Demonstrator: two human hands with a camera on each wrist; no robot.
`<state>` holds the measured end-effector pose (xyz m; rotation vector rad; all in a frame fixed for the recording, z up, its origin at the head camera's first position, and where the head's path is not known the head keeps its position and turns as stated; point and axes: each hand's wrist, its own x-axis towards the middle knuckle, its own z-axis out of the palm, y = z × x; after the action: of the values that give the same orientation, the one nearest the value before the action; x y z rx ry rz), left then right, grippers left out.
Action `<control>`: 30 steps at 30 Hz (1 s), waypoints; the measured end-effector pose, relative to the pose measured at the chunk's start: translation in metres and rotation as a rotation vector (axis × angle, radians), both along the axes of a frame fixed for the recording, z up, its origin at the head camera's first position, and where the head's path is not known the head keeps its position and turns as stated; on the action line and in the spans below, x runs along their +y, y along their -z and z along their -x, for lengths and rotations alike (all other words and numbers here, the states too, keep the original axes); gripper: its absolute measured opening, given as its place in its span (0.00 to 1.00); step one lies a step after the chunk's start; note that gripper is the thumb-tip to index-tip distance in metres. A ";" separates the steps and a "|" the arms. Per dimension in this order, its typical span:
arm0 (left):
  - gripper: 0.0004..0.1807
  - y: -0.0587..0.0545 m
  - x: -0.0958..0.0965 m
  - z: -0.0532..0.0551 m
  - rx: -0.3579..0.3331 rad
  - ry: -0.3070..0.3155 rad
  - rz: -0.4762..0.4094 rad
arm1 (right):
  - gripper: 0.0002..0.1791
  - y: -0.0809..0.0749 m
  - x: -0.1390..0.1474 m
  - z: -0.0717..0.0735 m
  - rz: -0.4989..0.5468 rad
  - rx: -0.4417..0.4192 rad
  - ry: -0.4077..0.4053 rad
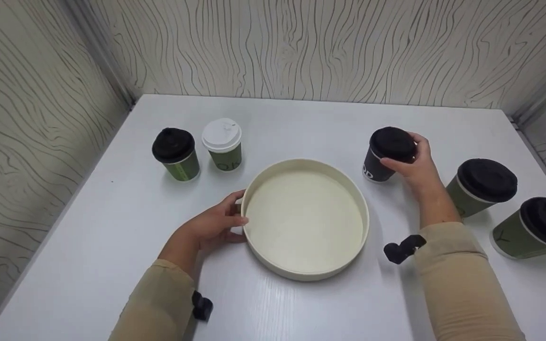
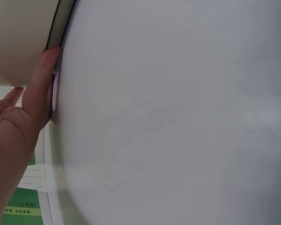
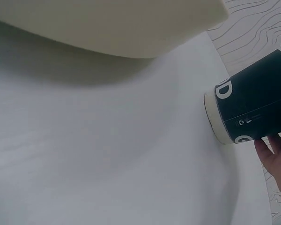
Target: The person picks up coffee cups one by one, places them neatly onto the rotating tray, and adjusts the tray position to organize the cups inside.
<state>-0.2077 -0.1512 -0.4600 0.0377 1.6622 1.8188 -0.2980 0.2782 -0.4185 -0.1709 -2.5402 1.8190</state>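
My left hand (image 1: 213, 222) holds the near-left side of a round cream tray (image 1: 306, 220), thumb at its rim and fingers along the outer wall. From the left wrist view, the hand's fingers (image 2: 40, 86) lie against the tray's side, low by the table. To the right of the tray, my right hand (image 1: 420, 168) grips a black paper coffee cup (image 1: 378, 165) with a black lid, thumb and fingers around its upper part. White lettering shows on this cup (image 3: 255, 96) in the right wrist view, and its base is right at the tabletop. Nothing lies in the tray.
On the left stand a green cup with a black lid (image 1: 183, 168) and a green cup with a white lid (image 1: 225, 158). Two larger green cups (image 1: 465, 199) (image 1: 522, 237) with black lids stand right of my right forearm. Wood-patterned panels (image 1: 301, 52) border the white table (image 1: 277, 308).
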 end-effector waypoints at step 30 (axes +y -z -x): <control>0.40 0.000 0.000 0.001 -0.011 0.008 -0.032 | 0.46 -0.005 0.004 -0.018 0.079 0.074 -0.228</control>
<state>-0.2088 -0.1507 -0.4598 0.0484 1.6228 1.8368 -0.2797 0.2825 -0.4132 0.1899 -2.5289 1.9613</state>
